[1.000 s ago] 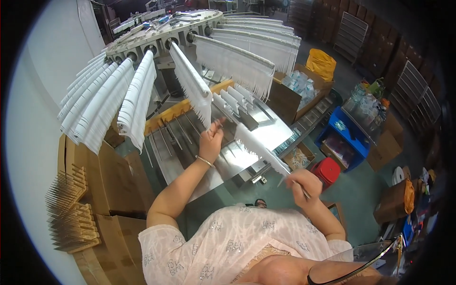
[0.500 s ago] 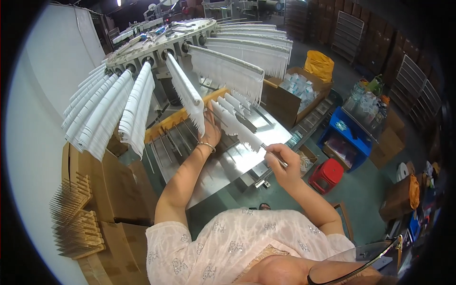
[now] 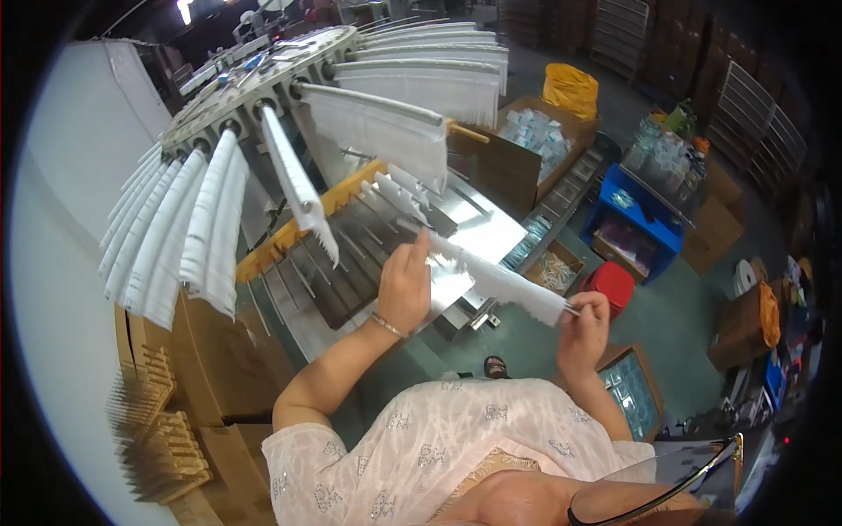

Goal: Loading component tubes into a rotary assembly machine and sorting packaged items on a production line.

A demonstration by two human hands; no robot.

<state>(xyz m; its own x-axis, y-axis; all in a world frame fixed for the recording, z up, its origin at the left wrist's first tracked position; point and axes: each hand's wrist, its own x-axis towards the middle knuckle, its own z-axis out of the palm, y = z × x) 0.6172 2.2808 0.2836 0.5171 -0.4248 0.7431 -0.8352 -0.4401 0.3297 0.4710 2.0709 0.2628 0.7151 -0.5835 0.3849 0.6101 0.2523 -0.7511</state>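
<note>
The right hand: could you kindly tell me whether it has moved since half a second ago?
Yes, the right hand has moved rightward, farther from the metal table and closer in the picture to the red stool.

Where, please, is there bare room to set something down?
Free: the right corner of the metal table, between the held white strip and segmented track; and green floor between sandal and red stool. Crowded: the table's left, with rods, and the carton of packets.

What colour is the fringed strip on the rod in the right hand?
The strip is white; the head view shows it best.
</note>
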